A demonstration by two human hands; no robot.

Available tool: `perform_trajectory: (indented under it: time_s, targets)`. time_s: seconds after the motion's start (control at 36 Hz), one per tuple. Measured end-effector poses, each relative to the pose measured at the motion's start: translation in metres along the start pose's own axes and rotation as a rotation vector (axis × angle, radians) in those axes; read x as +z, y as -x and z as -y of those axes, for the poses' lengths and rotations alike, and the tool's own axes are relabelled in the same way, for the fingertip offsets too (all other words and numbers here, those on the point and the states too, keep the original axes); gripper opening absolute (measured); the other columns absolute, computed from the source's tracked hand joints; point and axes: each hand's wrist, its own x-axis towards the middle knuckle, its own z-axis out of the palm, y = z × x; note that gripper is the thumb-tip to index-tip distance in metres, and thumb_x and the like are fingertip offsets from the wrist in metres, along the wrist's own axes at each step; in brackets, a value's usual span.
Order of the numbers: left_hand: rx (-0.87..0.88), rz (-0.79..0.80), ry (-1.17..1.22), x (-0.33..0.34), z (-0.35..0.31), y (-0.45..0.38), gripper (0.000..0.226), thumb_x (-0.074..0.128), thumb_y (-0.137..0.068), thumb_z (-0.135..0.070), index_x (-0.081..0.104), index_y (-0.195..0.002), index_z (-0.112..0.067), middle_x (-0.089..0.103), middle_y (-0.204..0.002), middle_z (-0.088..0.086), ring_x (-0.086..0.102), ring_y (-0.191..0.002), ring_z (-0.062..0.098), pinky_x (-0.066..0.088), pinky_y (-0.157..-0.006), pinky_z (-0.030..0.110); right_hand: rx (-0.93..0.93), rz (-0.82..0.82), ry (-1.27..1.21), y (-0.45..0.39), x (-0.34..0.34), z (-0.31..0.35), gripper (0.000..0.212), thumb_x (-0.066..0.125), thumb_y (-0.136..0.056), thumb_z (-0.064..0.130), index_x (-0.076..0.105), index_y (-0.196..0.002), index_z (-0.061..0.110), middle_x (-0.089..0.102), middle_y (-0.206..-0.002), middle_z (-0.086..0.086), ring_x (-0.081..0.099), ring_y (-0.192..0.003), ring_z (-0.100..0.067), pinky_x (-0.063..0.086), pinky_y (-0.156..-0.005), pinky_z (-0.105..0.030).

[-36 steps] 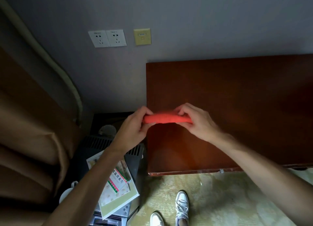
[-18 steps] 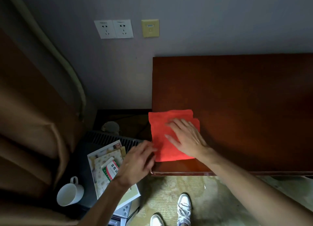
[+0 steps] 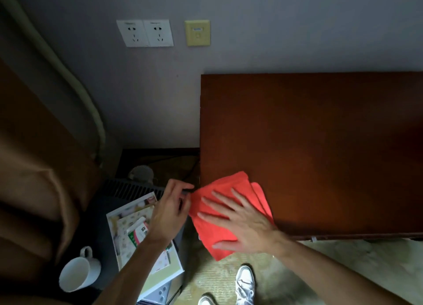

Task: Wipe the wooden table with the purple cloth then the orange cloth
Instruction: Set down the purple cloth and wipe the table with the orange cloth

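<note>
Low centre, my right hand point(image 3: 242, 227) lies flat, fingers spread, on the orange cloth point(image 3: 219, 238), now dragged over the wooden table point(image 3: 320, 144) corner; left hand point(image 3: 170, 211), loosely curled, touches its edge; orange wiping seems underway

the orange cloth point(image 3: 219, 213), bright orange-red and folded in layers, lies flat at the near left corner of the dark reddish-brown wooden table point(image 3: 320, 133), turned askew, its near-left part hanging past the edges.
</note>
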Motion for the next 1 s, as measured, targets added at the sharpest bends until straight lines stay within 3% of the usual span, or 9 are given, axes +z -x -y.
perform_trajectory:
  time_s: [0.14, 0.31, 0.39, 0.56, 0.78, 1.0]
  targets:
    - [-0.024, -0.077, 0.012, 0.008, -0.001, -0.023, 0.027, 0.042, -0.098, -0.038, 0.059, -0.114, -0.024, 0.048, -0.115, -0.01, 0.065, -0.094, 0.003, 0.058, -0.076, 0.043, -0.158, 0.051, 0.011, -0.033, -0.007, -0.058, 0.069, 0.036, -0.098, 0.075, 0.026, -0.16, 0.045, 0.011, -0.173, 0.01, 0.002, -0.16, -0.015, 0.009, -0.126, -0.055]
    - [0.009, -0.24, -0.037, 0.026, -0.01, -0.054, 0.022, 0.049, -0.099, -0.025, 0.059, -0.116, -0.016, 0.05, -0.117, -0.003, 0.06, -0.107, 0.019, 0.054, -0.088, 0.045, -0.208, 0.089, 0.025, -0.094, -0.025, -0.143, 0.069, 0.039, -0.1, 0.071, 0.022, -0.161, 0.044, 0.008, -0.173, 0.009, 0.0, -0.16, -0.016, 0.003, -0.128, -0.053]
    - [0.033, -0.19, -0.045, 0.041, -0.016, -0.067, 0.023, 0.052, -0.099, -0.022, 0.059, -0.12, -0.018, 0.047, -0.124, -0.005, 0.057, -0.115, 0.016, 0.056, -0.087, 0.041, -0.229, 0.086, 0.051, -0.122, -0.03, -0.179, 0.07, 0.037, -0.101, 0.07, 0.02, -0.162, 0.042, 0.006, -0.174, 0.008, -0.002, -0.16, -0.015, 0.002, -0.128, -0.053]
    - [0.14, -0.01, -0.176, 0.064, -0.017, -0.088, 0.032, 0.05, -0.1, -0.026, 0.057, -0.13, -0.018, 0.045, -0.139, -0.001, 0.055, -0.122, 0.014, 0.046, -0.103, 0.03, -0.33, 0.088, 0.083, -0.172, -0.045, -0.253, 0.067, 0.036, -0.103, 0.065, 0.017, -0.163, 0.042, 0.004, -0.174, 0.008, 0.001, -0.16, -0.016, 0.006, -0.128, -0.05]
    - [0.127, -0.007, -0.298, 0.087, -0.007, -0.096, 0.039, 0.039, -0.105, -0.04, 0.047, -0.142, -0.027, 0.037, -0.154, -0.005, 0.045, -0.135, 0.012, 0.038, -0.115, 0.03, -0.216, 0.086, 0.119, -0.237, -0.06, -0.343, 0.069, 0.024, -0.102, 0.068, 0.014, -0.164, 0.04, 0.008, -0.174, 0.004, 0.008, -0.16, -0.018, 0.009, -0.126, -0.051]
    - [0.143, 0.041, -0.341, 0.089, -0.003, -0.097, 0.043, 0.033, -0.108, -0.043, 0.044, -0.147, -0.03, 0.029, -0.162, -0.011, 0.037, -0.145, 0.012, 0.029, -0.121, 0.031, 0.094, 0.013, 0.029, -0.269, -0.07, -0.375, 0.087, -0.001, -0.087, 0.086, 0.011, -0.162, 0.044, 0.015, -0.173, 0.006, 0.016, -0.158, -0.02, 0.013, -0.126, -0.048]
